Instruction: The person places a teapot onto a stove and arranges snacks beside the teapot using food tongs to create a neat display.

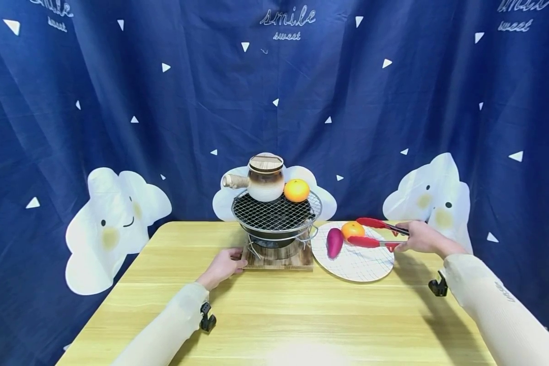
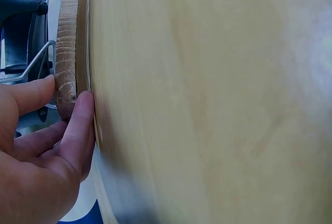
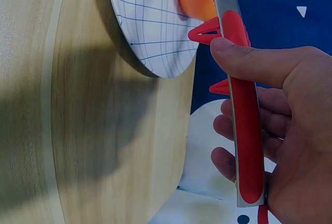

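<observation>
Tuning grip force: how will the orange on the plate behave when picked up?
The orange on the plate is round, so it may roll if nudged. Its skin looks smooth, so the tongs could slip.

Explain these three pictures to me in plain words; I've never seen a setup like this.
There is no robot here, just a person's two bare hands. The wide picture comes from a camera on the head, looking forward and down; the two close ones come from a camera on each wrist.

On the table, a wooden board sits under a round grill, which carries a pot and an orange fruit. Beside it, a plate holds a second orange fruit and a purple item.

The left hand grips the board's corner. The right hand holds red tongs, their ends at the plate's orange fruit; whether they touch it is unclear.
</observation>
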The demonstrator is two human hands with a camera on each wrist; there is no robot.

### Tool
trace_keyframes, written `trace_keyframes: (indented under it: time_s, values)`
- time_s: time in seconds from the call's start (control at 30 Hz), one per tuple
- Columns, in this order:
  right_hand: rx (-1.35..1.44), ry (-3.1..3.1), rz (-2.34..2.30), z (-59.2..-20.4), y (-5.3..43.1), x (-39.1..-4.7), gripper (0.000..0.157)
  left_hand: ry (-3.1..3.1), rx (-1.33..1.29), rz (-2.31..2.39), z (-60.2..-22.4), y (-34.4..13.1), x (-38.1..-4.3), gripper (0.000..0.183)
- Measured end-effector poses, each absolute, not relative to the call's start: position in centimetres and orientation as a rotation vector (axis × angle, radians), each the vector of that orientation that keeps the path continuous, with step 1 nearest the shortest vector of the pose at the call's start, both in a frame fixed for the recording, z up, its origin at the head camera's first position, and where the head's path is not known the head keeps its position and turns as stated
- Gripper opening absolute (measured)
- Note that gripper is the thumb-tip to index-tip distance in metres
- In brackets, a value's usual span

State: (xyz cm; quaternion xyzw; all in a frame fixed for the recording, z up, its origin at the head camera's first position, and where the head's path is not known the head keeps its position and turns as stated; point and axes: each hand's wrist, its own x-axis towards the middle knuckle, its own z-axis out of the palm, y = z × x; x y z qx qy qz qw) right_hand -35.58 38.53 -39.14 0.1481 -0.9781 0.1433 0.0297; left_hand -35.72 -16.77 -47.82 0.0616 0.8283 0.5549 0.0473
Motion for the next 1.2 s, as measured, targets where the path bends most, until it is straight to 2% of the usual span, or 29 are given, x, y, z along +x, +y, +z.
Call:
trace_keyframes:
  time_s: [0.77, 1.2]
  values:
    - [0.407, -3.03, 0.464, -40.1, 38.6, -35.6, 0.08, 2.528, 0.181, 1.699, -48.3, -16.9, -36.0, 0.053]
    - [0.429, -2.992, 0.467, -40.3, 38.6, -35.5, 0.071, 2.537, 0.192, 1.695, -48.4, -17.0, -36.1, 0.053]
